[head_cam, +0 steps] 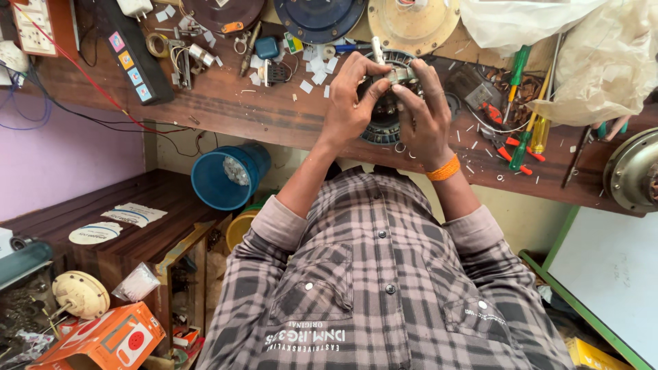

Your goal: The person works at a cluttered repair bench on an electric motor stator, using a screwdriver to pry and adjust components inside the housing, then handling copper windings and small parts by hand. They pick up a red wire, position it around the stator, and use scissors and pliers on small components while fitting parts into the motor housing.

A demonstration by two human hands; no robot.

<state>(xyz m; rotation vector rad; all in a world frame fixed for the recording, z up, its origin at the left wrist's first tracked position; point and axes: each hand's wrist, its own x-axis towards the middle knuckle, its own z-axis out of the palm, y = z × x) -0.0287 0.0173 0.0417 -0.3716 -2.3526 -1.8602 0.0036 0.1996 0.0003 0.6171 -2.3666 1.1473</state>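
A round motor stator (pixel 381 123) is steadied at the tabletop's (pixel 274 116) near edge, gripped by the left hand (pixel 349 103) and right hand (pixel 423 113), fingers closed over its windings for close work.

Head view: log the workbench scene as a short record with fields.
left hand: fingers curled on the round dark motor stator with ribbed rim
right hand: orange wristband; fingers grip the same stator from the other side
surface: brown wooden bench
near right hand: green-handled screwdriver, red-handled pliers
near left hand: white paper scraps
below bench: blue plastic bucket
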